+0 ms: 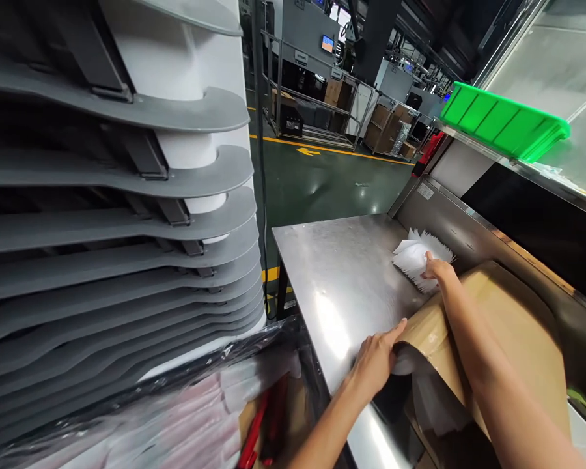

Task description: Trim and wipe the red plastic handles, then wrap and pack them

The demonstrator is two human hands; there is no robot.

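My right hand (439, 268) touches the sheets (411, 256), which lie on the table (342, 260) just beyond the cardboard (512, 319); a sideways push could scatter them. My left hand (377, 359) meets the cardboard's edge; pulling might crease it. I can't tell whether either grips.

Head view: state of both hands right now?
Left hand: at the edge of the brown cardboard; grip cannot be told.
Right hand: fingertip on the white sheets; whether it pinches any cannot be told.
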